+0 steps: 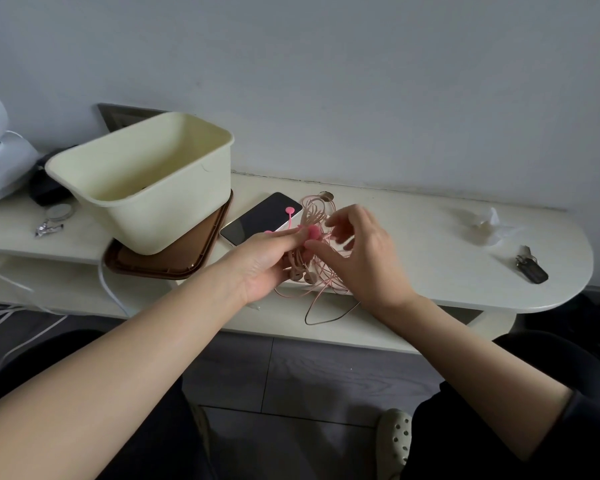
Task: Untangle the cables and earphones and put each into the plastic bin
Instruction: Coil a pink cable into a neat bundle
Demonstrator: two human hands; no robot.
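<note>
**Pink cord, limp and light: hold the bundle, tease the loops**

The left hand (267, 265) pinches the middle of the tangled pink earphones (317, 211) between its thumb and curled fingers (290, 237). A brighter pink silicone tie (289, 212) sits in the same pinch, its round head poking up above the knuckles. The right hand (368, 261) has its fingers (336, 225) bent and slightly parted among the loops. They are blurred, so I cannot tell whether they grip a strand.

The bundle is held to the right of the plastic bin (139, 157), apart from it and not yet inside. Two earbuds (302, 276) dangle beneath the left hand, and one long loop droops lower.

The cord looks thin, soft and nearly weightless. It should slide freely until it snags at a crossing, and a hard pull would likely tighten the knot. The buds and their cord joints are probably the weak spots, so take hold on plain cord beside a crossing and feed the free end back through.

A phone (257, 220) lies between the bin and the hands. The bin stands on a brown tray (174, 263). Far to the right of the bin are a crumpled tissue (489, 226) and keys (532, 268).
</note>
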